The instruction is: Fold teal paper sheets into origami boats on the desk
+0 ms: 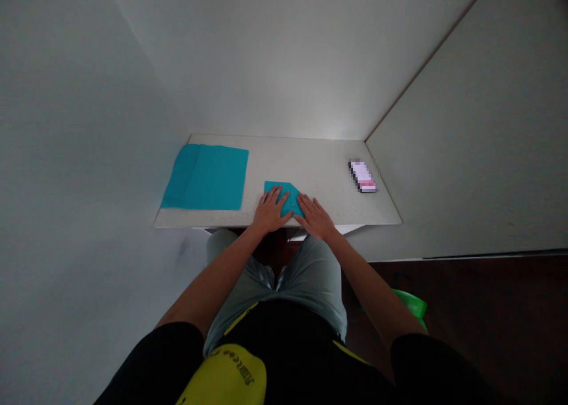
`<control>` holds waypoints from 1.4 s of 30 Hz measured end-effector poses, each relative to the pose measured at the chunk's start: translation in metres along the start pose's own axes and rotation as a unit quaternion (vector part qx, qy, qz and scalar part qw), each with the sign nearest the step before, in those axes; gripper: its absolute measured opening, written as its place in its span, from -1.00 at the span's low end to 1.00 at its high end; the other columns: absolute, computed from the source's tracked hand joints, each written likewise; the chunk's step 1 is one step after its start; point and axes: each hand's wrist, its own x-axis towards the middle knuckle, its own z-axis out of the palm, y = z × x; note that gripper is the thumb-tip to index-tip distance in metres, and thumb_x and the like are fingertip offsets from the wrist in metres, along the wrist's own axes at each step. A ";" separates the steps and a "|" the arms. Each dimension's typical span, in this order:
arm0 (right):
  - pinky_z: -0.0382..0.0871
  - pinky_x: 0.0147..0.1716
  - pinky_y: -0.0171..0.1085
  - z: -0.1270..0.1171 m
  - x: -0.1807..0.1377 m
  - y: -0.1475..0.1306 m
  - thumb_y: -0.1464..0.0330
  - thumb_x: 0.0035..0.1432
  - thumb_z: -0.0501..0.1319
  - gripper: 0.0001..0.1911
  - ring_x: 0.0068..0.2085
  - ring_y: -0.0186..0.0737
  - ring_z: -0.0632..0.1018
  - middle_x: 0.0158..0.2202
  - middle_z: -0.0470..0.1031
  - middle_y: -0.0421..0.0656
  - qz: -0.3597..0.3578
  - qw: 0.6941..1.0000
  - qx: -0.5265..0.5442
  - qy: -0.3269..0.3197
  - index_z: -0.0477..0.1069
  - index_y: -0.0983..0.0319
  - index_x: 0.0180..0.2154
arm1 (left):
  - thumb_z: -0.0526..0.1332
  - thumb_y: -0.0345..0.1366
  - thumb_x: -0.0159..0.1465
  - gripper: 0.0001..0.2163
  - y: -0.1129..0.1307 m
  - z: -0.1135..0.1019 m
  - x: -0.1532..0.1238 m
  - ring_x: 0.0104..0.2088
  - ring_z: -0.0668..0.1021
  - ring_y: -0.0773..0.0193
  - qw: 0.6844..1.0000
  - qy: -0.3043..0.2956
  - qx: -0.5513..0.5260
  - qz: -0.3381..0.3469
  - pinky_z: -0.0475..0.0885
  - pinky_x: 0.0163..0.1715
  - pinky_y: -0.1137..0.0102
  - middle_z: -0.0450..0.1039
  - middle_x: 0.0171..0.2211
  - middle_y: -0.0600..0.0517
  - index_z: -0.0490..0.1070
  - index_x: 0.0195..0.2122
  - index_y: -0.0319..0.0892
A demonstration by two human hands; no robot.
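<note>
A folded piece of teal paper [290,193] lies flat near the front edge of the white tabletop [306,162], its upper right corner slanted. My left hand [270,210] rests on its left part with the fingers spread. On its right side, my right hand [316,214] lies flat, fingertips on the paper and fingers stretched out. The two thumbs point toward each other near the paper's lower edge. Both hands hide part of the paper. To the left lies a larger teal sheet [213,177] with a crease down its left part.
A phone [362,175], its screen blurred out, lies at the right end of the table. White walls [275,56] stand behind and to the left, and a pale panel [479,145] on the right. A green plastic object [410,303] is on the dark floor at lower right.
</note>
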 end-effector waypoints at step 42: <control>0.04 0.53 0.27 -0.009 -0.022 0.015 0.00 0.41 0.28 -0.39 0.44 0.10 0.42 0.37 0.50 -0.04 -0.016 0.992 0.114 0.049 0.45 0.07 0.37 | 0.21 0.11 0.47 -0.38 -0.027 -0.011 -0.028 0.56 0.20 -0.06 0.985 -0.065 -0.099 0.123 0.09 0.55 -0.06 0.09 0.57 -0.17 0.37 0.46 -0.06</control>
